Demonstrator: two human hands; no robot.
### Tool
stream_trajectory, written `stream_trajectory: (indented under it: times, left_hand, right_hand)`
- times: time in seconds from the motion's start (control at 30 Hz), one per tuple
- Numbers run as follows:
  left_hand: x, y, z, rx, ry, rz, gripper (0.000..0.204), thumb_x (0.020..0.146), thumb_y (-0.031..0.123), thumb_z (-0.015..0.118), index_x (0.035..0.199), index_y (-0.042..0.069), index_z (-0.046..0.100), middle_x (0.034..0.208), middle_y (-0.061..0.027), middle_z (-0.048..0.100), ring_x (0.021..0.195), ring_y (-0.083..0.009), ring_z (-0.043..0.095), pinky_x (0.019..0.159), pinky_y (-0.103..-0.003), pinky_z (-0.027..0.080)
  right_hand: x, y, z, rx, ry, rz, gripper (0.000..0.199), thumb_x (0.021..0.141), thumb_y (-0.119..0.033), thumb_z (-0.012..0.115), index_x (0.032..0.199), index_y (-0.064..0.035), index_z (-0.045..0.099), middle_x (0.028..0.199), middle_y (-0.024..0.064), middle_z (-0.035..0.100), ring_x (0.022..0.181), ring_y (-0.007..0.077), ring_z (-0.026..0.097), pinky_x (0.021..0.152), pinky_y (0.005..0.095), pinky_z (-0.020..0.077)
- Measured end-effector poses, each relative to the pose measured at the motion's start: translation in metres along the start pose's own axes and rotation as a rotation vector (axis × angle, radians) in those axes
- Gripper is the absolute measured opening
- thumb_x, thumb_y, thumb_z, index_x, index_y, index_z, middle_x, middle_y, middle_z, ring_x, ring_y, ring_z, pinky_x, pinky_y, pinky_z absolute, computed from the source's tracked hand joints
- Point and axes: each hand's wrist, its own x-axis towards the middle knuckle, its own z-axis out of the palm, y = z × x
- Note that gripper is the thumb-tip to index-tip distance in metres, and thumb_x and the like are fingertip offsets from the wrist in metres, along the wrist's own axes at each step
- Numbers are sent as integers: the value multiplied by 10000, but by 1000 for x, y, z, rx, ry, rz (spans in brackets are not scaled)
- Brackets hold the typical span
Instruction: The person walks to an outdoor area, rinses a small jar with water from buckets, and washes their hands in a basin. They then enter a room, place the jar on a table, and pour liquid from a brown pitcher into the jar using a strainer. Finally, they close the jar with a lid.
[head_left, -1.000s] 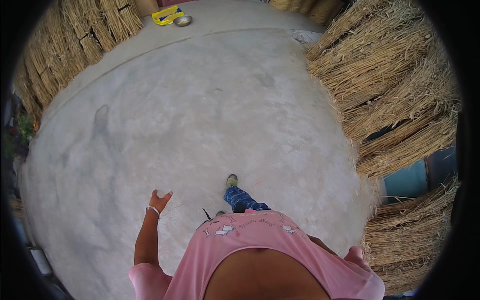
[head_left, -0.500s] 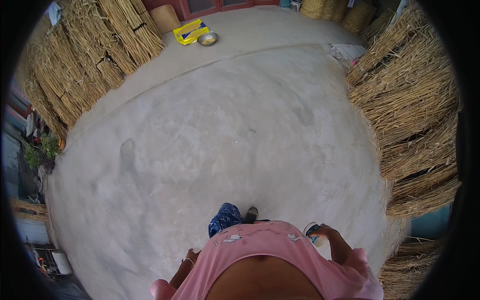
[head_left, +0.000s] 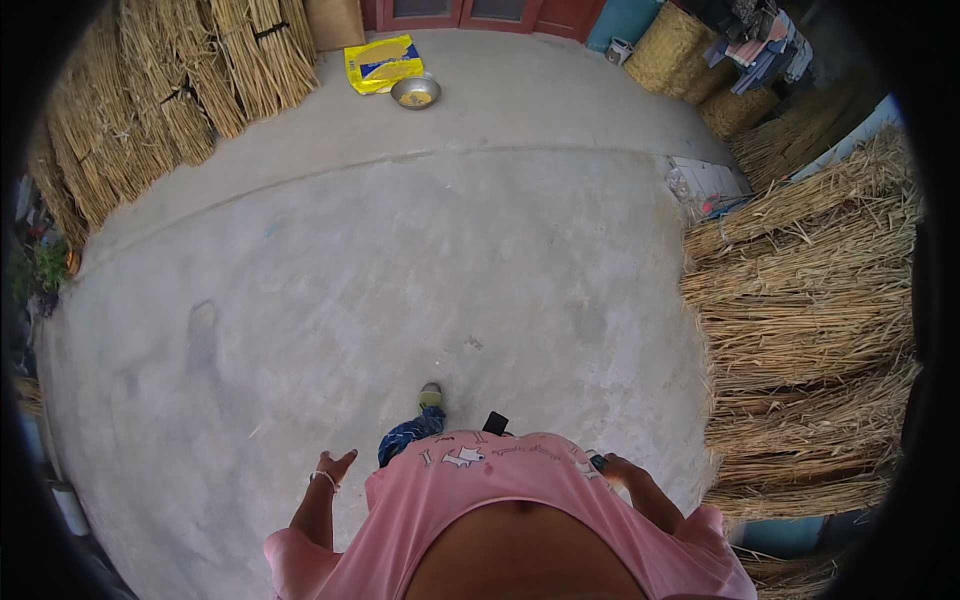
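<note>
Head view shows us the person's right hand point(head_left: 620, 470) at lower centre-right of the frame, its fingers closed on a small teal-and-white object point(head_left: 598, 463); the pink T-shirt point(head_left: 520, 472) hides most of that object, so we cannot tell its long axis or which way it points. At lower left we see the left hand point(head_left: 336, 466), a pale bracelet point(head_left: 325, 480) at its wrist; the thumb stands out from the curled fingers, and we cannot tell whether they grip anything. Cartoon dogs and bones decorate the shirt; at the top, a yellow-and-blue sack point(head_left: 362, 68) bears printing too small for us to make out, and a metal bowl point(head_left: 430, 88) sits just beside it. Grey concrete floor point(head_left: 450, 260) spreads ahead of both hands, crossed by a curved seam; straw bundles point(head_left: 170, 90) edge it at upper left, and a straw stack point(head_left: 800, 320) bounds it along the right, nearer the right hand; one olive shoe point(head_left: 430, 396) shows at lower centre, below blue patterned trousers point(head_left: 408, 432).
</note>
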Motion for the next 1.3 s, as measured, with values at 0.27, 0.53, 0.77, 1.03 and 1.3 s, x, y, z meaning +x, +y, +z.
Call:
stream_trajectory:
  times: [0.27, 0.53, 0.77, 1.03, 1.3]
  left_hand:
    - [96, 293, -81, 296, 226, 354, 1054, 684, 573, 742, 1389, -73, 301, 1298, -270, 514, 1220, -371, 504, 1002, -392, 425]
    - [127, 432, -37, 321, 111, 294, 1080, 671, 591, 742, 1382, -94, 304, 1287, -287, 519, 1206, -382, 517, 980, -396, 445]
    - [117, 455, -13, 304, -37, 0, 1053, 652, 579, 766, 1417, 27, 299, 1276, -197, 547, 1102, -337, 590, 772, -428, 562]
    - [163, 537, 19, 50, -107, -83, 881, 663, 517, 799, 1240, -43, 438, 1115, -155, 624, 973, -284, 626, 783, -395, 521]
    - [236, 739, 36, 10, -129, -58, 939, 686, 572, 753, 1370, 90, 326, 1275, -142, 511, 1141, -353, 527, 786, -525, 517]
  right_hand:
    - [35, -47, -31, 218, -117, 156, 967, 549, -532, 783, 1279, 12, 456, 1196, 207, 603, 1108, 297, 598, 927, 379, 473]
    - [139, -80, -90, 401, -221, 201, 1014, 514, -516, 811, 1274, 40, 436, 1192, 221, 599, 1095, 304, 601, 921, 390, 479]
    - [196, -191, -320, 358, -96, 132, 1006, 496, -467, 837, 1258, 51, 433, 1171, 228, 606, 1082, 316, 608, 919, 394, 482]
    - [294, -258, -628, 187, 298, -49, 883, 534, -489, 804, 1183, 5, 464, 1107, 218, 633, 1066, 345, 611, 888, 410, 488]
    - [280, -326, -756, 70, 104, -60, 960, 503, -503, 809, 1251, -20, 451, 1130, 205, 628, 1055, 334, 615, 882, 403, 491]
